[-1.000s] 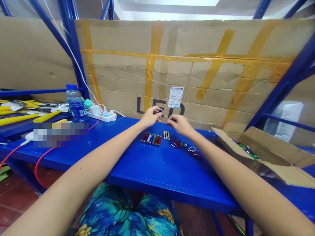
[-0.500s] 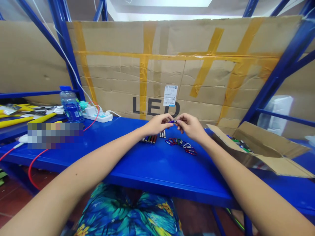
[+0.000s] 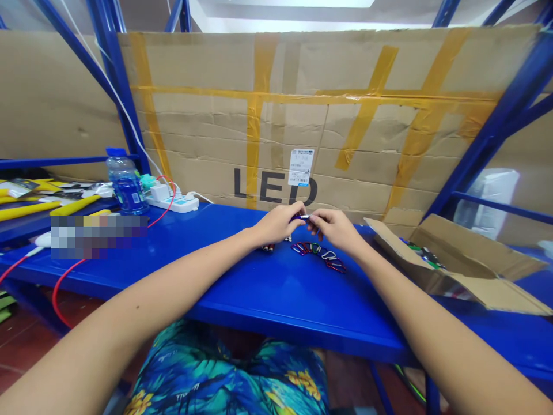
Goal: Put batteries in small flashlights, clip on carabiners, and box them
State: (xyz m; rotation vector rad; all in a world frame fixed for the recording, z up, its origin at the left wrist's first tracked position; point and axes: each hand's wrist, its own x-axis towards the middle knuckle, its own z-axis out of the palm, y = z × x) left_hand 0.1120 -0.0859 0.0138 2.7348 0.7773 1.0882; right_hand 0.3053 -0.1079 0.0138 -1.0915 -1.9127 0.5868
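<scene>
Both hands are curled and close together above the bench, the left hand and right hand pinching a slim silver cylinder between their fingertips; the fingers cover much of it, so its ends are hard to make out. Behind them stands a large cardboard sheet with yellow tape and a printed "LED". The blue steel workbench runs beneath, with an open cardboard box at its right, its contents too small to tell. A pixelated patch hides part of the bench's left side. A water bottle stands beside a white power strip. The left hand now covers most of the row of coloured cylinders, which lay in full view a second ago, and nearly hides the small round metal pieces. Coloured carabiners curve just right of them.
</scene>
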